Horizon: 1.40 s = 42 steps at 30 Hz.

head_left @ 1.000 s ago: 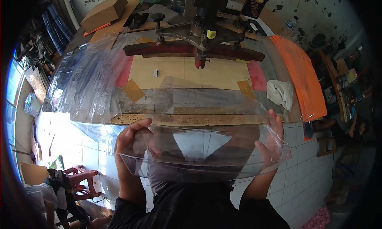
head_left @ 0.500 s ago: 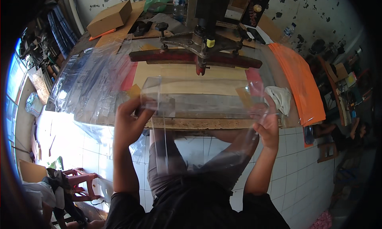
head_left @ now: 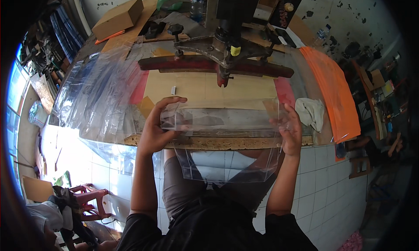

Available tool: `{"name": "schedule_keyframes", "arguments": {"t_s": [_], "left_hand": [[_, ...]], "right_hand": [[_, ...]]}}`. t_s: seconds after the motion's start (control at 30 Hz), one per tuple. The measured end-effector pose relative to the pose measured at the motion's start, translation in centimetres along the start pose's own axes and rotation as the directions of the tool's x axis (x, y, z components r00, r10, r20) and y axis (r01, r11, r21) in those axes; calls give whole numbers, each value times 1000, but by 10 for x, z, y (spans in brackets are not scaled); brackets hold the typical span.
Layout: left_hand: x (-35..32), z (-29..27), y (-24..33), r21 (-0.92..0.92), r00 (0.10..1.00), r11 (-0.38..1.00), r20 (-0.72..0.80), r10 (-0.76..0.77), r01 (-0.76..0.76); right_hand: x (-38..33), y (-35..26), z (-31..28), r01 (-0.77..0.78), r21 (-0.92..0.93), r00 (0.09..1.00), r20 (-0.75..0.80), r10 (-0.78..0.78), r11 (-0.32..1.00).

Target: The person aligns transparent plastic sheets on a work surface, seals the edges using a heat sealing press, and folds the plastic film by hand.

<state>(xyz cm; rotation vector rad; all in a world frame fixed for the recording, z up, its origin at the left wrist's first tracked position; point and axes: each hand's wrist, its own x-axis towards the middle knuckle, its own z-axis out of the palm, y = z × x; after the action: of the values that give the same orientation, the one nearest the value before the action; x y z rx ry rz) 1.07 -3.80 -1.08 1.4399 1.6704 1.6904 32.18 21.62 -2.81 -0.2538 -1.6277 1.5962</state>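
I hold a clear plastic sheet (head_left: 222, 120) by its two ends over the front edge of a wooden workbench (head_left: 209, 143). My left hand (head_left: 158, 128) grips its left end and my right hand (head_left: 290, 129) grips its right end. The sheet's lower part hangs down past the bench edge in front of my lap. Behind the sheet on the bench lies a tan board (head_left: 209, 87), and above that stands a dark metal press (head_left: 218, 63) with a long red-brown bar.
A pile of clear plastic bags (head_left: 100, 94) covers the bench's left side. A white rag (head_left: 310, 112) and an orange sheet (head_left: 334, 94) lie at the right. A cardboard box (head_left: 118, 17) sits at the back left. A red stool (head_left: 85, 201) stands on the tiled floor.
Both hands have risen from below the bench edge to above it, carrying the clear sheet up and forward onto the bench front.
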Motion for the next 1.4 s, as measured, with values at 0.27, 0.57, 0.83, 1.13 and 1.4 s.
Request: {"name": "schedule_keyframes", "arguments": {"t_s": [0.27, 0.57, 0.83, 1.13, 1.4], "left_hand": [[3, -4, -8, -134, 1000, 991, -17, 3, -5], [8, -5, -1, 58, 995, 994, 37, 89, -91], [7, 2, -1, -35, 999, 999, -48, 4, -5], [-1, -3, -6, -20, 994, 997, -81, -71, 70], [0, -6, -1, 50, 997, 999, -71, 12, -9]], "right_hand": [[-1, 8, -8, -64, -109, 998, -10, 63, 992], [-1, 6, -9, 25, -103, 999, 23, -22, 994], [-4, 9, -9, 56, -142, 997, -40, -62, 988], [-6, 9, -9, 71, -134, 992, -90, -83, 988], [-2, 8, -6, 52, -187, 992, -107, -73, 981]]}}
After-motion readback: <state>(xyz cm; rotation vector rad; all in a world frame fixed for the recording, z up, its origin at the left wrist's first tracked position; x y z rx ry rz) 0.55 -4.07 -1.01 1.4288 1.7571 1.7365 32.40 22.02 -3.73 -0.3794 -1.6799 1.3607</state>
